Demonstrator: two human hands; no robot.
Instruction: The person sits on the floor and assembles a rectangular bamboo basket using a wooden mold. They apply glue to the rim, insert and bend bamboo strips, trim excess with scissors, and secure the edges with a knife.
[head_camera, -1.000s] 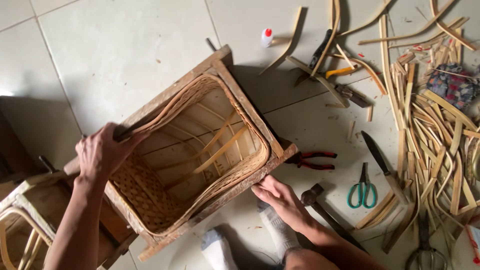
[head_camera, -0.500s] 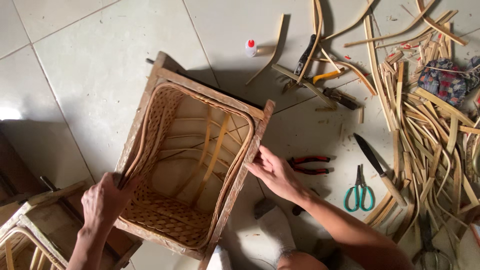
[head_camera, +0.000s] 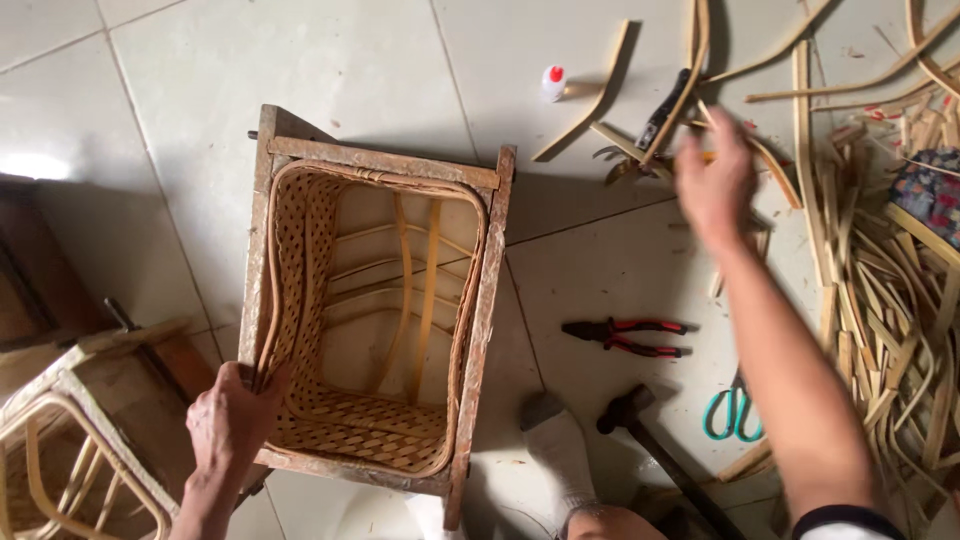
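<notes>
Though mid-reach, blurred right hand (head_camera: 713, 185).

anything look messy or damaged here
The cane strips lie scattered in a loose heap across the tiled floor at right, with pliers among them. The wooden frame around the woven basket looks worn and chipped.

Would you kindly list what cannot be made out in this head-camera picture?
- Right hand: motion-blurred, so whether it holds anything among the cane strips is unclear.
- Scissors: blades hidden behind the right forearm.
- Hammer: handle partly hidden behind the forearm near the bottom edge.
- Left hand: fingertips curl over the basket frame, out of sight.
- Second frame: cut off by the left edge.
</notes>
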